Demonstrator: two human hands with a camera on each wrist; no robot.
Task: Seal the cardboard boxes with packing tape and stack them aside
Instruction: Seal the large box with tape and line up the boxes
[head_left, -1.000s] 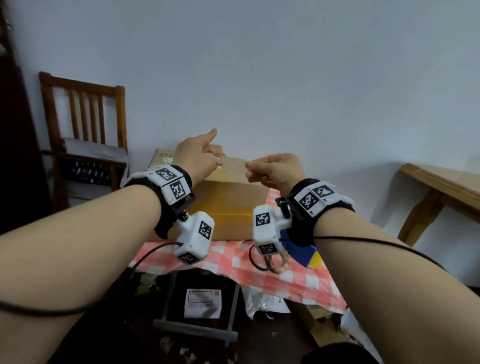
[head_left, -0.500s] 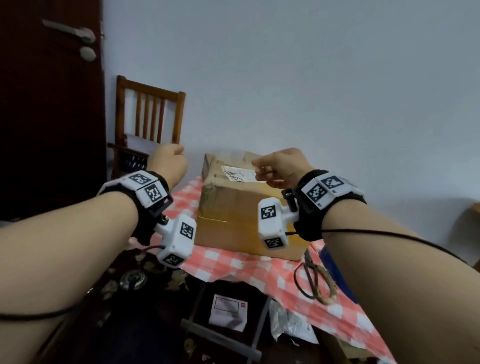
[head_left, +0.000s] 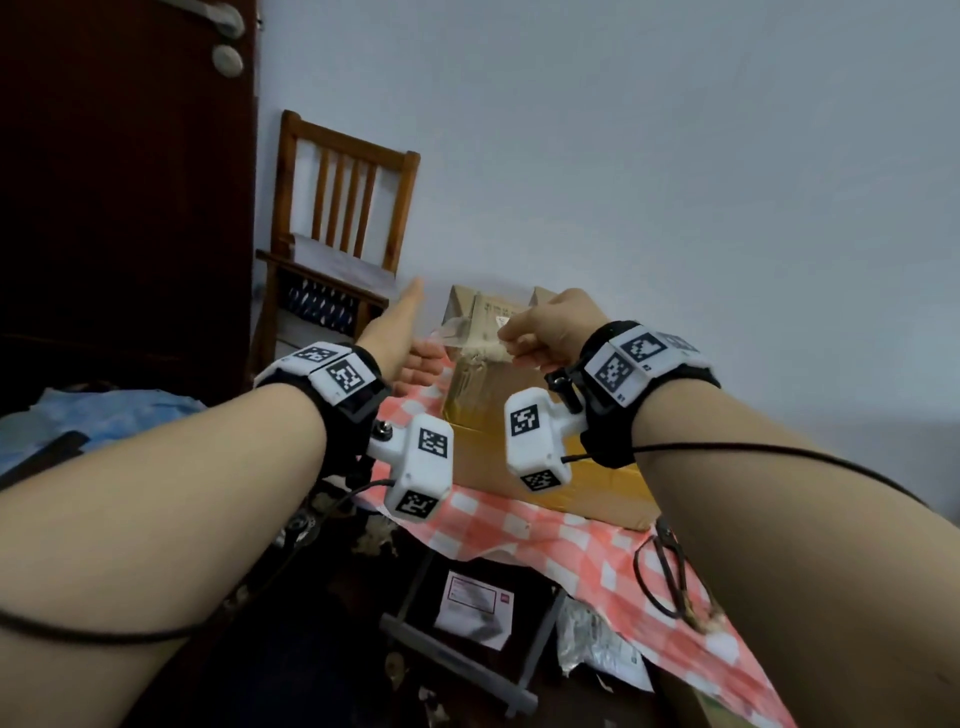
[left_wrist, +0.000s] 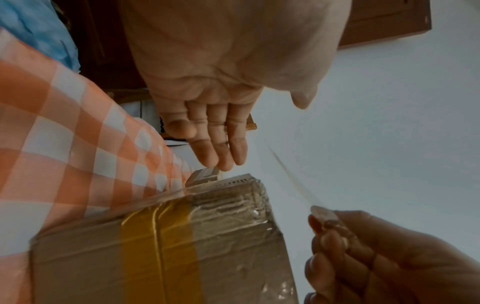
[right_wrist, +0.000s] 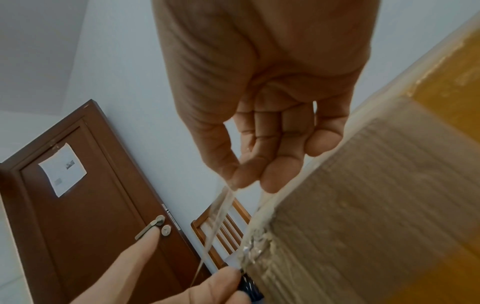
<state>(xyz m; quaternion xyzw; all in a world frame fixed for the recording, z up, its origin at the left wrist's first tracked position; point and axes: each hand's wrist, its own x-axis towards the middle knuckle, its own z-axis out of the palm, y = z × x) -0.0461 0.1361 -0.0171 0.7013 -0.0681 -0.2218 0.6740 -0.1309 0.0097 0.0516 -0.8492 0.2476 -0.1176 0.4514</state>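
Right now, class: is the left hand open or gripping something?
Open. The left hand has straight fingers beside the cardboard box, holding nothing; the right hand pinches the clear tape.

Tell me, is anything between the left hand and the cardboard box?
Nothing visible. The left hand hovers open just off the cardboard box corner; only the clear tape strip pinched by the right hand runs nearby.

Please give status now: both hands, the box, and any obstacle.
Right hand pinches clear tape strip. Left hand open beside cardboard box, fingers straight. Scissors lie on checked cloth, clear of the work.
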